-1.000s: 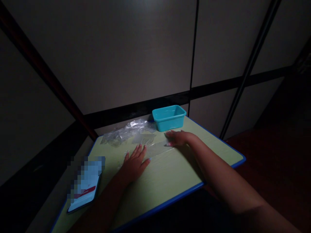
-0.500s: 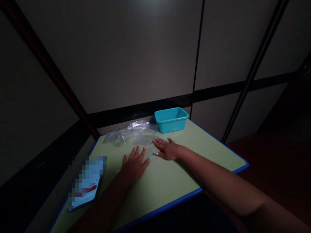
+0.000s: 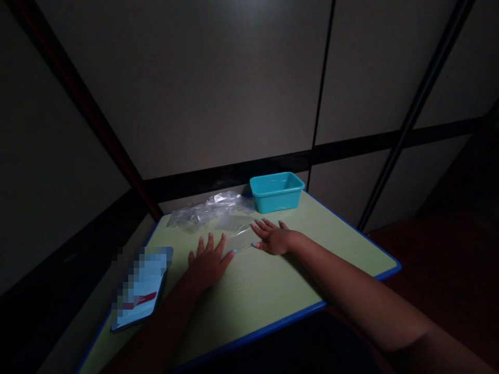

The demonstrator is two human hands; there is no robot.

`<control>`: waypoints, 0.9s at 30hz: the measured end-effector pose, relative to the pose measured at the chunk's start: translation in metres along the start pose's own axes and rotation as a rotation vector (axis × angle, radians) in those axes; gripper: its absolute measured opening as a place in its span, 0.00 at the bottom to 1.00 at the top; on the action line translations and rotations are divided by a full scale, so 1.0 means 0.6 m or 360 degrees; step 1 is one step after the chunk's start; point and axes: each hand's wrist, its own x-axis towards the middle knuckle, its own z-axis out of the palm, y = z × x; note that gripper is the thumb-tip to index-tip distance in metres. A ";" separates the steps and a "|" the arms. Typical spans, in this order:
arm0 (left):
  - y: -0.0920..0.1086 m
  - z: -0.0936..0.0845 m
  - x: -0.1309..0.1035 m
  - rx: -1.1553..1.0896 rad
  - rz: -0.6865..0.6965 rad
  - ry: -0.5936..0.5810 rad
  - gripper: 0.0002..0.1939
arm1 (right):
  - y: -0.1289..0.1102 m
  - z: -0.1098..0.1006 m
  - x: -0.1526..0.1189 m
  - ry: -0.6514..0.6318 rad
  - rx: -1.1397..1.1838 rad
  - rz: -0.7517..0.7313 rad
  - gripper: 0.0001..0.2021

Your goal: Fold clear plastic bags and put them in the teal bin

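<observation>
A clear plastic bag [image 3: 240, 240] lies flat on the pale green table [image 3: 265, 291], between my two hands and partly under them. My left hand [image 3: 208, 262] rests palm down at the bag's left side, fingers spread. On the right side my right hand [image 3: 272, 238] also lies flat, fingers apart, with its fingertips on or beside the plastic. Just beyond them sits a crumpled heap of clear plastic bags [image 3: 210, 210]. How far the flat bag reaches beneath my palms is hidden.
A turquoise plastic basket [image 3: 277, 200] stands at the table's back edge, right of the heap. At the left edge lies a phone or tablet [image 3: 142, 291] with its screen lit and partly blurred out. Wardrobe-like panels [image 3: 230, 98] rise behind the table.
My left hand has slid left and my right hand slightly right, so the gap between them is wider. More of the flat plastic bag shows between them.
</observation>
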 end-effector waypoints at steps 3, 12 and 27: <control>-0.007 0.001 0.002 0.0034 -0.0091 0.0018 0.35 | 0.002 -0.001 0.000 -0.0021 -0.0010 0.0027 0.37; -0.005 -0.012 0.002 0.0136 -0.0004 0.0234 0.34 | 0.001 -0.002 -0.004 -0.0034 -0.0013 0.0024 0.38; 0.027 -0.032 -0.028 -0.0243 0.1028 -0.0093 0.40 | 0.019 0.006 0.016 0.0309 -0.0011 0.0017 0.35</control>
